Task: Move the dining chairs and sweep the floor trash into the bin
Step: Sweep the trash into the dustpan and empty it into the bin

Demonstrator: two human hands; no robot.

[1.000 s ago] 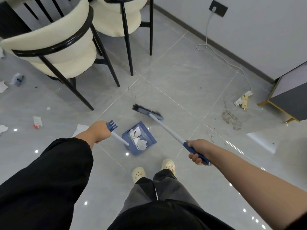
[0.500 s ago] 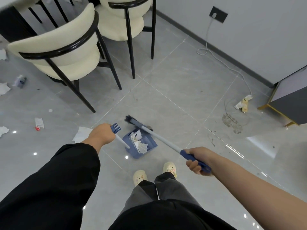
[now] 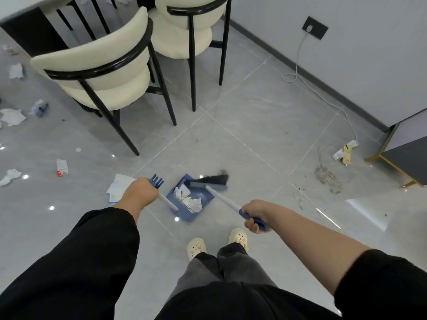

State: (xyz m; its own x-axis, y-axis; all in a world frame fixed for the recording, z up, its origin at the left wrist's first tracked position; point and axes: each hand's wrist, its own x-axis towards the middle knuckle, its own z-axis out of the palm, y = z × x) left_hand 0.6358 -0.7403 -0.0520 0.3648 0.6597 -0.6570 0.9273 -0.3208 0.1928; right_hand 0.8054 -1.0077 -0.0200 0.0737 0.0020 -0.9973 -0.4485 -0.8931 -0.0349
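Grey tiled floor [image 3: 265, 116] with litter and chairs

Two cream chairs [image 3: 99, 72] stand at the upper left; crumpled papers [image 3: 12, 116] and a small wrapper [image 3: 62, 166] lie scattered left. A blue dustpan [image 3: 191, 199] holding paper sits near the middle, a white cable [image 3: 323, 98] by the wall.

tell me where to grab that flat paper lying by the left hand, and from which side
Take the paper at its far-left corner, coming from the left. It lies flat on the floor, so a corner probably has to be pinched or lifted first. Its right edge is hidden under the left hand, which is shut on the dustpan handle.
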